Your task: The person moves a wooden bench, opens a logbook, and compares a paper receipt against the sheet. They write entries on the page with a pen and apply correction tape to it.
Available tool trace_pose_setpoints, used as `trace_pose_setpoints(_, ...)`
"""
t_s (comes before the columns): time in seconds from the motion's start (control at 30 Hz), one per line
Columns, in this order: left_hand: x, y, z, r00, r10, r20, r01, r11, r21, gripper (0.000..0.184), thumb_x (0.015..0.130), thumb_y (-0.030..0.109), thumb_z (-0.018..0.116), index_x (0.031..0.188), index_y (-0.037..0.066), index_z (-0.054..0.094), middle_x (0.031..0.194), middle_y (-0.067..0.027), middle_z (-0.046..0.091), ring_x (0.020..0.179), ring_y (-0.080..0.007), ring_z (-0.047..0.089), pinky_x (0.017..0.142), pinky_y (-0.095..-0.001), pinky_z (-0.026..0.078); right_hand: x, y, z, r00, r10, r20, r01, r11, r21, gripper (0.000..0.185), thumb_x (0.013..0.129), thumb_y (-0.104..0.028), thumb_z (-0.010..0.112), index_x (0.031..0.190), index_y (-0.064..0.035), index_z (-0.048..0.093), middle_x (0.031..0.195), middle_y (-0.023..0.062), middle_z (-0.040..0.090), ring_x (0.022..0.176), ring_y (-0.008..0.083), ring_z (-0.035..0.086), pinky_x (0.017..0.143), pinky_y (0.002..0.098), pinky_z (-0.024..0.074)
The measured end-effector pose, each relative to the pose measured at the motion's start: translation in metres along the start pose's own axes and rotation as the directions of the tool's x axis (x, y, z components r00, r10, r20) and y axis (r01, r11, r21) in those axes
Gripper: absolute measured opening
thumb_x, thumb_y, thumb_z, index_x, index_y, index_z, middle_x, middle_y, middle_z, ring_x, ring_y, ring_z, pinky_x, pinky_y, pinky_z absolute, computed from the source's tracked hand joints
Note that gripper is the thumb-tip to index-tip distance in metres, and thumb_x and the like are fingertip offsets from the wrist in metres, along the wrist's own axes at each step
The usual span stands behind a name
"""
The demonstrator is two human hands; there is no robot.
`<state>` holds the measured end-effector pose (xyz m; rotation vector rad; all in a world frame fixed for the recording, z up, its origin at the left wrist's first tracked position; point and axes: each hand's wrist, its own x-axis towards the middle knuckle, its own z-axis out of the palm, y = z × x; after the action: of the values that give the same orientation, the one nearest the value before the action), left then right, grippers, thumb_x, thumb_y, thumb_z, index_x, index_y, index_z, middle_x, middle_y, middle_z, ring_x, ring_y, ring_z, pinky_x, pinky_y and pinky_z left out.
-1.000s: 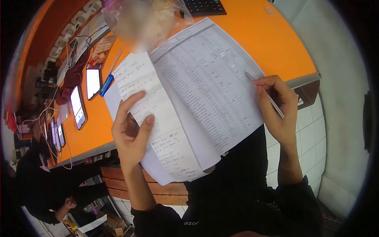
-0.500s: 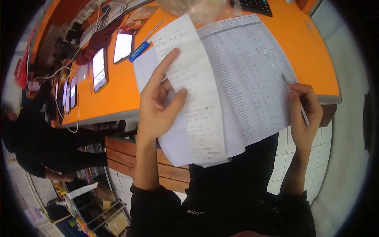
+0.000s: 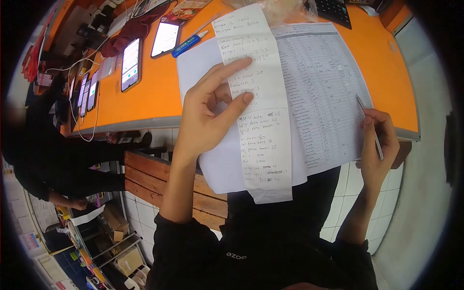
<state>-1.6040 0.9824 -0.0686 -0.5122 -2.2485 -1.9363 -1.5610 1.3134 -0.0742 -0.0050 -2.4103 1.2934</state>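
Step in hand, as judged: reading a line on a long handwritten paper strip [image 3: 263,128] alongside a printed table sheet [image 3: 321,92]. The strip lies over the sheet's left part; both rest partly on the orange worktop [image 3: 152,99], lower ends jutting past its edge over the lap. Left hand [image 3: 210,111]: half open, forefinger extended on the upper list, thumb lower on the strip; whether the curled fingers grip from behind, cannot tell. Right hand [image 3: 379,145]: closed in a writing grip on a slim pen [image 3: 372,130], tip by the sheet's right-hand columns; contact with paper unclear. Blue pen-like tool [image 3: 189,44] and two lit smartphones [image 3: 131,65] lie left of the papers.

Next move, in my judgement, calls for a still left forefinger to keep the place, and a light, exact pen tip, since the rows are narrow.

Versus 0.5 s ago: left forefinger sits lower on the strip, nearer the thumb; the strip's bottom end lies flatter; handwriting reads sharper. Right-hand hold unchanged.
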Motion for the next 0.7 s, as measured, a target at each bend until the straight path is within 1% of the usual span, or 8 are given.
trace_pose_setpoints(0.13, 0.0, 0.004, 0.002, 0.999, -0.038, -0.013, 0.038, 0.999, -0.03, 0.05, 0.093, -0.004, 0.073, 0.142, 0.0, 0.064, 0.125, -0.0119, 0.067, 0.079, -0.007, 0.061, 0.072, -0.0214, 0.05, 0.0, 0.001, 0.0, 1.0, -0.01, 0.005, 0.01, 1.0, 0.02, 0.01, 0.104, -0.006, 0.063, 0.108, -0.0008, 0.07, 0.085, 0.0009, 0.064, 0.083, 0.0071, 0.056, 0.082, 0.0229, 0.0421)
trace_pose_setpoints(0.3, -0.001, -0.004, -0.002, 0.998, -0.066, -0.008, 0.065, 0.996, -0.058, 0.051, 0.092, -0.004, 0.074, 0.142, 0.001, 0.064, 0.125, -0.0113, 0.067, 0.077, -0.0061, 0.057, 0.072, -0.0207, 0.049, -0.001, 0.0, 0.001, 1.0, 0.012, -0.001, -0.012, 1.0, 0.023, 0.01, 0.104, -0.006, 0.063, 0.108, -0.0008, 0.07, 0.085, 0.0008, 0.064, 0.084, 0.007, 0.056, 0.082, 0.0233, 0.0421)
trace_pose_setpoints(0.4, -0.001, -0.005, -0.003, 0.997, -0.072, -0.024, 0.071, 0.996, -0.059, 0.047, 0.093, -0.003, 0.075, 0.139, 0.001, 0.067, 0.124, -0.0097, 0.067, 0.078, -0.0059, 0.053, 0.073, -0.0201, 0.047, -0.001, 0.002, 0.001, 1.0, -0.005, -0.008, 0.005, 1.0, 0.019, 0.01, 0.103, -0.006, 0.063, 0.108, -0.0008, 0.07, 0.085, 0.0009, 0.064, 0.084, 0.007, 0.057, 0.082, 0.0231, 0.0418)
trace_pose_setpoints(0.5, 0.0, -0.007, -0.005, 0.996, -0.086, 0.0, 0.086, 0.995, -0.056, 0.044, 0.094, -0.003, 0.074, 0.137, 0.001, 0.069, 0.121, -0.008, 0.067, 0.079, -0.0065, 0.05, 0.074, -0.0199, 0.046, -0.001, 0.003, 0.0, 1.0, -0.011, -0.002, 0.011, 1.0, 0.018, 0.011, 0.104, -0.007, 0.063, 0.109, -0.0011, 0.071, 0.085, 0.001, 0.065, 0.084, 0.0074, 0.057, 0.082, 0.0232, 0.0416)
trace_pose_setpoints(0.6, 0.001, -0.007, -0.003, 1.0, -0.02, -0.003, 0.02, 0.999, -0.035, 0.042, 0.095, -0.003, 0.074, 0.137, 0.0, 0.069, 0.118, -0.0073, 0.066, 0.08, -0.007, 0.052, 0.074, -0.0204, 0.047, -0.001, 0.004, 0.001, 1.0, -0.007, -0.002, 0.007, 1.0, 0.012, 0.011, 0.104, -0.008, 0.063, 0.109, -0.0012, 0.071, 0.085, 0.0011, 0.065, 0.084, 0.0076, 0.057, 0.081, 0.0233, 0.0415)
trace_pose_setpoints(0.7, 0.0, -0.002, -0.001, 1.0, -0.021, -0.006, 0.021, 0.999, -0.024, 0.045, 0.094, -0.002, 0.075, 0.139, 0.0, 0.068, 0.116, -0.0076, 0.066, 0.082, -0.0076, 0.054, 0.075, -0.0212, 0.049, -0.002, 0.006, 0.001, 1.0, -0.008, -0.007, 0.008, 1.0, 0.022, 0.012, 0.104, -0.008, 0.064, 0.109, -0.0012, 0.071, 0.086, 0.0013, 0.065, 0.084, 0.0078, 0.058, 0.082, 0.0231, 0.0415)
